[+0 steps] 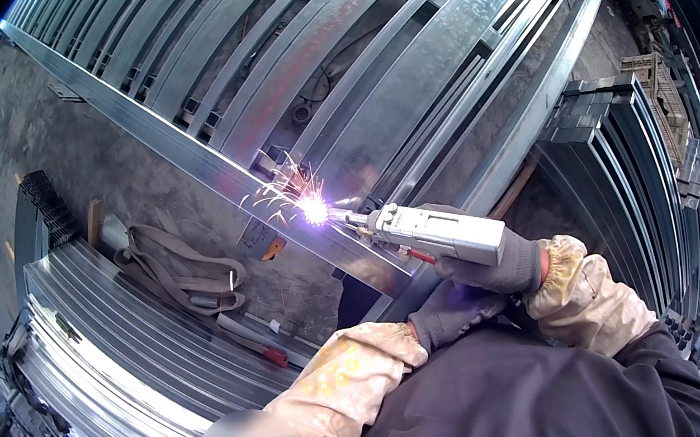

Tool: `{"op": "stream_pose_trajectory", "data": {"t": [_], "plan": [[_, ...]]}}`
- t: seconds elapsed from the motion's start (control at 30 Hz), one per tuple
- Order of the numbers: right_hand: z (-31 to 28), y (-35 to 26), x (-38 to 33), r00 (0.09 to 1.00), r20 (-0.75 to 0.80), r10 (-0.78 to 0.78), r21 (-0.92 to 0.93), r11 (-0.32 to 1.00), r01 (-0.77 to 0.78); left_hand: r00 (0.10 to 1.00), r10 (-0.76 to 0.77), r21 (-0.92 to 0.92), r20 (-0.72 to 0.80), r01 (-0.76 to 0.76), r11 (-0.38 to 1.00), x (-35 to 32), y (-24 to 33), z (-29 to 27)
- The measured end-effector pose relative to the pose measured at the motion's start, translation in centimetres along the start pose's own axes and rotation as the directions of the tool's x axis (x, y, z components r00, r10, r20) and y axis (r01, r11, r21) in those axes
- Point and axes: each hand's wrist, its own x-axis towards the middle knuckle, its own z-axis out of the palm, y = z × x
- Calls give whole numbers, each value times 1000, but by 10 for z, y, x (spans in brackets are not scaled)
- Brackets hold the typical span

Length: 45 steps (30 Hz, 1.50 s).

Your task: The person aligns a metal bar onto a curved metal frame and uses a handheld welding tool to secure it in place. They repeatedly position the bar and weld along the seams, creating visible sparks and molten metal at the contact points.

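Observation:
My right hand (511, 264), in a grey glove, is wrapped round a white handheld welding gun (448, 230). Its nozzle points left toward a metal frame rail (214, 167). At the tip a bright violet-white arc glows and orange sparks fly up and to the left, hiding the spot beneath. Just below the gun, my left hand (453, 317), gloved in grey too, is curled close against the right one. What its fingers grip is hidden. Stained tan sleeve covers reach to both wrists. Long galvanized bars (403, 91) meet the rail beyond the arc.
Stacked metal tubes (114, 347) lie at the left, with a grey webbing strap (179, 268) beside them. More tubes (627, 175) are piled at the right, near a wooden crate (655, 92). An orange scrap (274, 248) rests on the concrete floor (154, 195).

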Motion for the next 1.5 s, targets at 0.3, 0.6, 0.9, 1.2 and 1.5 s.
{"op": "stream_pose_trajectory", "data": {"t": [0.3, 0.6, 0.9, 1.2, 1.5], "plan": [[3, -3, -8, 992, -2, 127, 108, 986, -126, 995, -63, 61, -81, 68, 996, -3, -1, 7], [4, -12, -11, 989, 13, 150, 106, 983, -151, 998, -50, 152, -32, 54, 987, -3, -12, 2], [6, 18, -15, 999, 10, -44, -31, 999, 44, 996, -81, 229, -32, 86, 970, -4, -16, 3], [6, 10, -20, 1000, -8, 15, 8, 1000, -15, 996, -89, 371, 14, 77, 925, 2, -21, 1], [7, 11, -25, 999, -27, -31, -50, 998, 29, 999, 16, 174, -40, -9, 985, 8, -43, 7]]}}
